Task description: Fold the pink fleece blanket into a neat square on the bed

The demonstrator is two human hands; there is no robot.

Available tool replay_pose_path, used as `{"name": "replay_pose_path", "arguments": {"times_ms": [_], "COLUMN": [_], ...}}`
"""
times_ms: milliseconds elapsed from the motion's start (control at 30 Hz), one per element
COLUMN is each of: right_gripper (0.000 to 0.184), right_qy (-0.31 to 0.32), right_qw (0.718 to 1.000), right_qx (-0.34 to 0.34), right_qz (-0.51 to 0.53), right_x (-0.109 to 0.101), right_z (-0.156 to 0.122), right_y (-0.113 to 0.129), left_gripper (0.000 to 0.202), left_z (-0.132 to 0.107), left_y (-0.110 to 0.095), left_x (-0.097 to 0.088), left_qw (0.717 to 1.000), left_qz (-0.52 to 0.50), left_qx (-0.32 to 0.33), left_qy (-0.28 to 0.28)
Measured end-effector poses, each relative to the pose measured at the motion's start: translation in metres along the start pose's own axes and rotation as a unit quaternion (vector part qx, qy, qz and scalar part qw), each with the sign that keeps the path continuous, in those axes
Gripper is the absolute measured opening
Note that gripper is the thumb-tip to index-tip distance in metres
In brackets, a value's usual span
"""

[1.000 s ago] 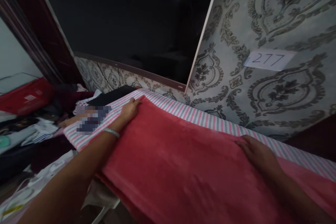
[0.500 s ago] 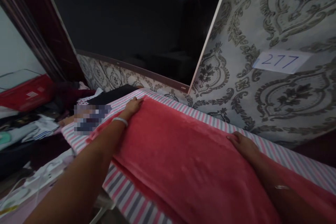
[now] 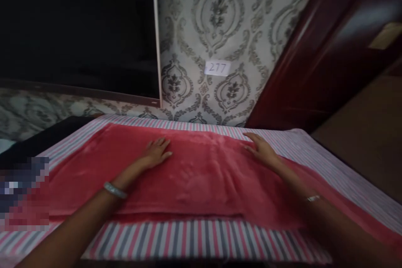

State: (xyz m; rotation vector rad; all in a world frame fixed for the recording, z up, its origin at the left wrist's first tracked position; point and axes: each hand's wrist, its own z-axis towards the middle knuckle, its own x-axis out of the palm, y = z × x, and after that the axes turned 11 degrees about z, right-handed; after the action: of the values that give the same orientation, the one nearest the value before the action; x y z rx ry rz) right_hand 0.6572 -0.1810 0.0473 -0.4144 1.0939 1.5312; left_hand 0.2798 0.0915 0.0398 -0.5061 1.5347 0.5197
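Note:
A red fleece cloth point(image 3: 194, 176) lies spread over a surface covered by a pink, grey and white striped sheet point(image 3: 194, 238). My left hand point(image 3: 155, 153) rests flat on the cloth left of its middle, fingers stretched out. My right hand point(image 3: 262, 150) lies flat near the cloth's far right edge, fingers apart, partly on the striped sheet. Each wrist wears a bangle. Neither hand holds anything.
Behind the surface stands a patterned grey wall with a paper label reading 277 point(image 3: 217, 68). A large dark screen point(image 3: 78, 29) fills the upper left. A dark red door or cabinet point(image 3: 314, 63) rises at the right. A black object point(image 3: 47, 134) lies at the far left.
The view has swung right and now faces the surface squarely. Both hands have slid inward along the red cloth, from its outer edges toward the middle, and the cloth lies flatter.

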Motion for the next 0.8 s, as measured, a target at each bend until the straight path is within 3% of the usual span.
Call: {"name": "replay_pose_path", "arguments": {"times_ms": [100, 167, 233, 300, 400, 567, 800], "right_gripper": [0.048, 0.048, 0.047, 0.045, 0.039, 0.028, 0.049], "right_qy": [-0.074, -0.111, -0.141, -0.170, -0.205, -0.229, -0.257], "right_qw": [0.993, 0.977, 0.952, 0.920, 0.877, 0.834, 0.782], "right_qx": [0.096, 0.180, 0.270, 0.351, 0.435, 0.502, 0.545], "right_qz": [-0.011, -0.023, -0.035, -0.036, -0.006, 0.029, 0.158], "right_x": [-0.077, -0.121, -0.153, -0.170, -0.175, -0.168, -0.155], "right_z": [-0.065, -0.113, -0.160, -0.201, -0.241, -0.270, -0.280], "right_y": [-0.022, -0.039, -0.053, -0.061, -0.066, -0.062, -0.042], "left_gripper": [0.066, 0.064, 0.062, 0.061, 0.063, 0.062, 0.059], "left_z": [0.006, 0.008, 0.011, 0.016, 0.023, 0.023, 0.018], "left_y": [-0.042, -0.058, -0.066, -0.067, -0.062, -0.063, -0.072], "left_x": [0.005, 0.015, 0.027, 0.038, 0.044, 0.033, 0.020], "left_qw": [1.000, 0.999, 0.996, 0.993, 0.992, 0.992, 0.991], "left_qz": [-0.005, 0.016, 0.046, 0.064, 0.068, 0.097, 0.130], "left_qx": [0.026, 0.025, 0.015, 0.012, 0.013, 0.006, -0.003], "left_qy": [-0.014, -0.038, -0.073, -0.099, -0.106, -0.077, -0.041]}}
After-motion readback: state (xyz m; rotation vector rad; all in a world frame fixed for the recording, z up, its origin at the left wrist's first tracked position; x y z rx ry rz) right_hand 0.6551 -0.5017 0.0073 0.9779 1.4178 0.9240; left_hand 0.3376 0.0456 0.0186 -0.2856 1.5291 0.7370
